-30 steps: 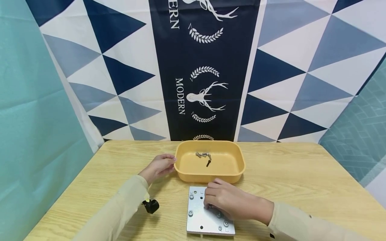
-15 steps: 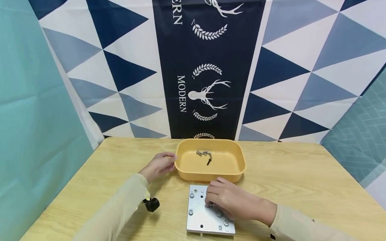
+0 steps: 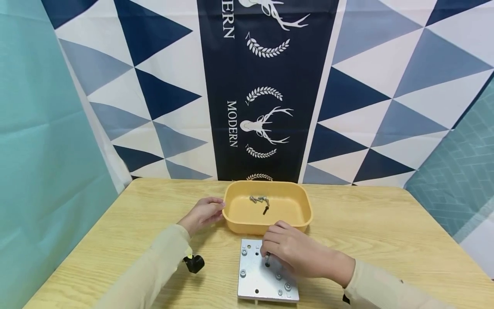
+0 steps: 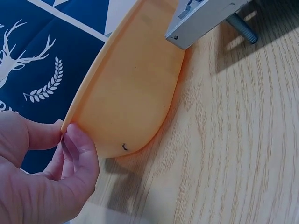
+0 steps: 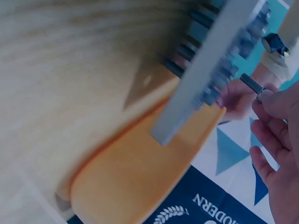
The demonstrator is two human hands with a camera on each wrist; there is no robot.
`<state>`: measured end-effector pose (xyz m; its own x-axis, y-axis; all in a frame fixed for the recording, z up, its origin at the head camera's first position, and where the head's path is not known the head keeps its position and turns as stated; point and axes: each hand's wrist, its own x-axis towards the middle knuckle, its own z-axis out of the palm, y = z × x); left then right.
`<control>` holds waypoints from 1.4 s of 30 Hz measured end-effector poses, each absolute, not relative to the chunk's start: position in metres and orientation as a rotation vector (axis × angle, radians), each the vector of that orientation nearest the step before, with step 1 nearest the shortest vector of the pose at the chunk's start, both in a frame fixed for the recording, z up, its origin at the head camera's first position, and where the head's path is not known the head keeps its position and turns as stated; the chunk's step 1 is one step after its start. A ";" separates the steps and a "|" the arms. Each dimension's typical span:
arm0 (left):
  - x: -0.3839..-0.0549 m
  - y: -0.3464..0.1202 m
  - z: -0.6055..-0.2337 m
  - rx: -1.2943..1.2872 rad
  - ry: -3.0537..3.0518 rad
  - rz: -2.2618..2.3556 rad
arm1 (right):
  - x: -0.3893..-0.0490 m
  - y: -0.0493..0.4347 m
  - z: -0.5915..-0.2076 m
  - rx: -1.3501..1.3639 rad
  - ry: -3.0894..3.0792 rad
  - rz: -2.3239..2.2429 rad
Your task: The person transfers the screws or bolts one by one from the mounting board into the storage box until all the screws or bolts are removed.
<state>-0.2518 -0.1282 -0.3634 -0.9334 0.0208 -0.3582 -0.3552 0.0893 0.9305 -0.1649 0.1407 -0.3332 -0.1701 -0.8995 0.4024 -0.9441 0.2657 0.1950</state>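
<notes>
1. The right hand (image 3: 287,249) is raised a little over the metal plate (image 3: 255,281) compared with half a second ago; more of the silver bolt (image 5: 252,84) shows below its fingers, and a dark hole (image 3: 267,265) now appears just under it.
2. That hand pinches the silver bolt by its head end, threaded end toward the plate; the right wrist view shows the two apart.
3. The left hand (image 3: 206,212) holds the left rim of the yellow tray (image 3: 285,213) between thumb and fingers, unchanged from before.
4. The fitted bolts (image 3: 242,273) stand in the plate, and threaded ends (image 4: 243,29) poke out beneath it.
5. Loose silver bolts (image 3: 259,199) and one black bolt (image 3: 266,210) lie inside the tray, as earlier.
6. The plate is just in front of the tray, over the wooden table (image 3: 366,231).
7. From the head view, the right hand covers the plate's far right corner and part of the tray's front edge.
8. Behind hangs a patterned cloth (image 3: 266,73); a teal sheet (image 3: 46,150) is at the left.
</notes>
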 end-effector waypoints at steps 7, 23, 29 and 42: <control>-0.254 -0.128 -0.361 -0.363 2.079 1.965 | -0.169 0.138 -0.317 1.663 -2.051 0.121; -0.251 -0.133 -0.359 -0.358 2.063 1.985 | -0.183 0.143 -0.299 1.575 -2.109 -0.020; -0.247 -0.132 -0.361 -0.364 2.061 1.979 | -0.190 0.146 -0.292 1.540 -2.146 -0.073; -0.244 -0.126 -0.362 -0.329 2.071 1.993 | -0.200 0.146 -0.280 1.494 -2.229 -0.081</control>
<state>-0.2436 -0.1260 -0.3617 -0.9437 0.0090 -0.3306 -0.3300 0.0403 0.9431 -0.2002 0.1457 -0.2804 -0.3098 -0.8899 0.3348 -0.8634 0.4108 0.2930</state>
